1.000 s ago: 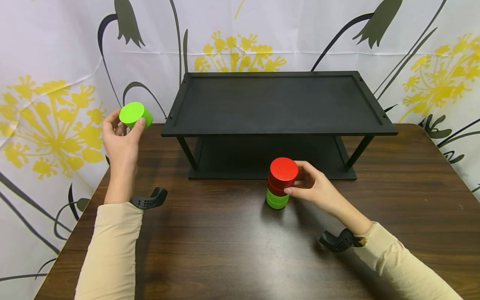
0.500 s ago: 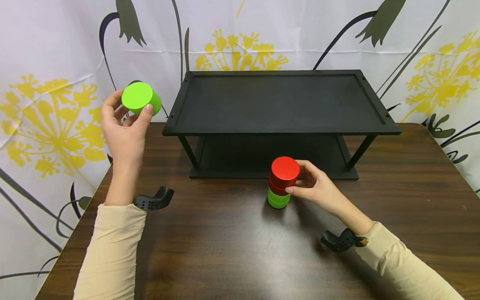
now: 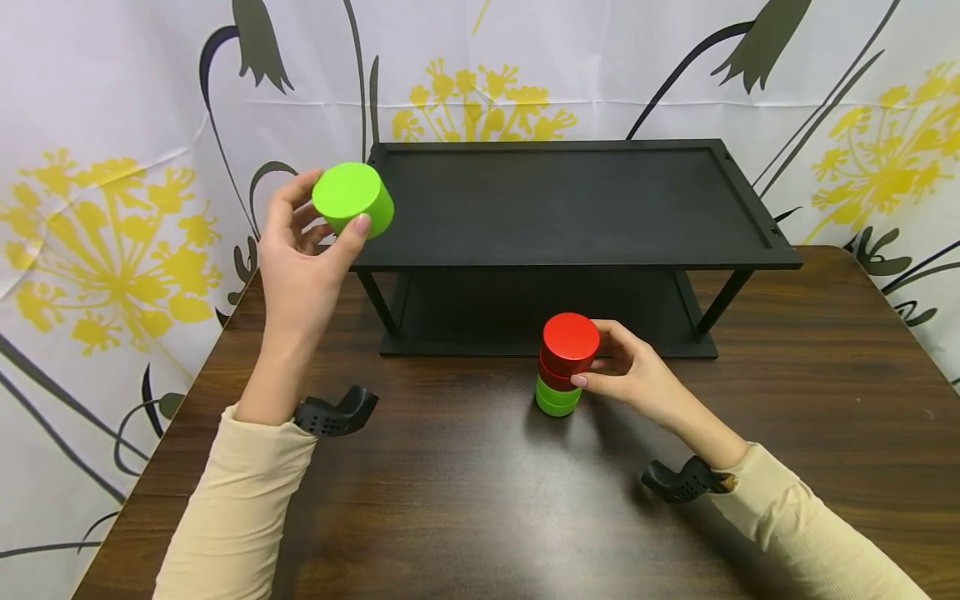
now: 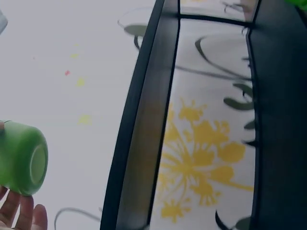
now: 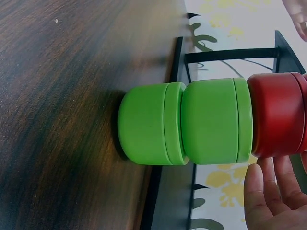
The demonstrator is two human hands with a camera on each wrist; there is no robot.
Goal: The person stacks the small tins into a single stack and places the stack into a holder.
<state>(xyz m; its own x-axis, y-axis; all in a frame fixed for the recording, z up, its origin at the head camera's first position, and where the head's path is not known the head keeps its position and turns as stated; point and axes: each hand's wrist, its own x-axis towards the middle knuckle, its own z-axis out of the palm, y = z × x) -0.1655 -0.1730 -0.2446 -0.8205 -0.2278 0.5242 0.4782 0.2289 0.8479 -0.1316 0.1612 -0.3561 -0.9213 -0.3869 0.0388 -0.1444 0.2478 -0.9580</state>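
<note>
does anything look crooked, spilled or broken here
Nothing clearly stands out. The right hand holds the stack of green and red containers, which looks roughly upright; any slight lean may be the camera angle. The black shelf looks straight, and no spill or damage shows.

No text, label, brand, number or sign can be read in any view, whether on the green jars (image 5: pixel 211 120), the red jars (image 3: pixel 572 337), the black shelf (image 3: pixel 570 208), the tabletop (image 3: pixel 450 508) or the printed cloth (image 3: pixel 315 50).
</note>
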